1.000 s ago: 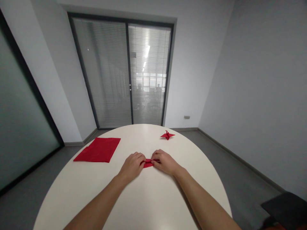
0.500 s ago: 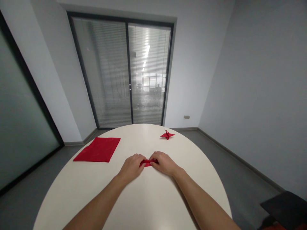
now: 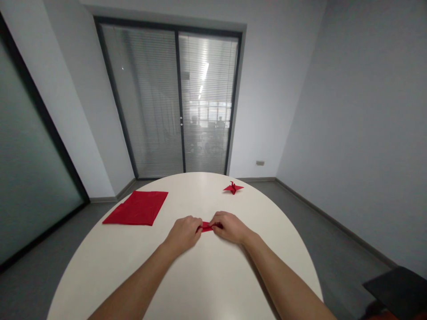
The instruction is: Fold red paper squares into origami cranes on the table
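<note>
A small folded piece of red paper [image 3: 206,226] lies on the white round table [image 3: 207,284], mostly covered by my hands. My left hand [image 3: 183,233] pinches its left end with curled fingers. On its right end my right hand [image 3: 228,226] is closed, fingers bent over the paper. The two hands nearly touch above it.
A stack of flat red paper sheets [image 3: 137,208] lies at the table's left. A finished red paper crane [image 3: 233,188] stands near the far right edge. A dark chair [image 3: 398,291] sits at the lower right. Glass doors with blinds [image 3: 173,102] are behind the table.
My hands have shifted slightly on the folded paper, fingers working it; the paper stays in the same spot. Nothing else on the table has moved.
</note>
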Demonstrator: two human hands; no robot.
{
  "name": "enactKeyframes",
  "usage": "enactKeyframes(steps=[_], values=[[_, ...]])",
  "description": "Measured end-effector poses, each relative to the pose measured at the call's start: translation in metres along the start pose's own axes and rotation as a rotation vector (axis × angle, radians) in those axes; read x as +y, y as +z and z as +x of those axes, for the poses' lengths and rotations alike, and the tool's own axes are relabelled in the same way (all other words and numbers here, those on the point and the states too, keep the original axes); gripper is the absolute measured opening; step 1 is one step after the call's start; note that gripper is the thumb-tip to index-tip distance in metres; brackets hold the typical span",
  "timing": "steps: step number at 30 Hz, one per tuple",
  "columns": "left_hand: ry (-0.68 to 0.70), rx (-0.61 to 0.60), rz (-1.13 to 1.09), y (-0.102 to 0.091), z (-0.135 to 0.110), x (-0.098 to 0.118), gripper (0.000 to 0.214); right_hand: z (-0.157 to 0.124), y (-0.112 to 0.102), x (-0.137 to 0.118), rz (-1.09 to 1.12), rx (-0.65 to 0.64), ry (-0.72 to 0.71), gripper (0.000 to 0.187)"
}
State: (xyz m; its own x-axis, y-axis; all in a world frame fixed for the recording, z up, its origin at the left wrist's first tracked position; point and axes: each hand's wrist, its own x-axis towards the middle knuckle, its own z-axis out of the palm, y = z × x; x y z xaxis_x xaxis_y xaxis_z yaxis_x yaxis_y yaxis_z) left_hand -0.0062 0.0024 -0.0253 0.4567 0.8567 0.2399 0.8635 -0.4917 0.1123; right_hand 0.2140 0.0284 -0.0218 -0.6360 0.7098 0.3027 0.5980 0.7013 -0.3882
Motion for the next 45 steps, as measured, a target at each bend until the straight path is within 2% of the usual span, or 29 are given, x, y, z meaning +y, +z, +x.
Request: enactKeyframes(steps=[4,9,17,26,29,32,35,38,41,45], values=[[0.008,-0.027,-0.042,-0.001,-0.001,0.002,0.027,-0.001,-0.003,0.004,-0.005,-0.022,-0.001,0.038],[0.101,0.001,-0.124,0.003,-0.004,0.003,0.038,0.0,-0.002,0.007,-0.064,-0.01,0.008,0.044],[0.113,-0.077,-0.164,0.018,-0.008,-0.003,0.058,0.0,-0.007,0.011,-0.154,-0.027,0.066,0.041],[0.09,-0.144,-0.178,0.016,-0.01,-0.005,0.066,-0.009,-0.03,0.019,-0.23,-0.074,0.249,0.032],[0.099,-0.134,-0.182,0.018,-0.01,-0.006,0.066,-0.006,-0.027,0.01,-0.218,0.003,0.225,0.034],[0.105,-0.115,-0.185,0.022,-0.01,-0.007,0.065,0.001,-0.007,-0.004,-0.159,0.134,0.183,0.054],[0.123,-0.089,-0.194,0.026,-0.009,-0.009,0.064,0.006,0.02,-0.016,-0.118,0.032,0.105,0.061],[0.136,-0.092,-0.203,0.027,-0.007,-0.01,0.065,0.006,0.035,-0.021,-0.119,-0.143,0.158,0.064],[0.09,-0.141,-0.195,0.024,-0.005,-0.012,0.066,0.003,0.034,-0.021,-0.11,-0.204,0.212,0.064],[-0.031,-0.177,-0.135,0.022,-0.003,-0.018,0.066,0.002,0.026,-0.02,-0.102,-0.219,0.22,0.064]])
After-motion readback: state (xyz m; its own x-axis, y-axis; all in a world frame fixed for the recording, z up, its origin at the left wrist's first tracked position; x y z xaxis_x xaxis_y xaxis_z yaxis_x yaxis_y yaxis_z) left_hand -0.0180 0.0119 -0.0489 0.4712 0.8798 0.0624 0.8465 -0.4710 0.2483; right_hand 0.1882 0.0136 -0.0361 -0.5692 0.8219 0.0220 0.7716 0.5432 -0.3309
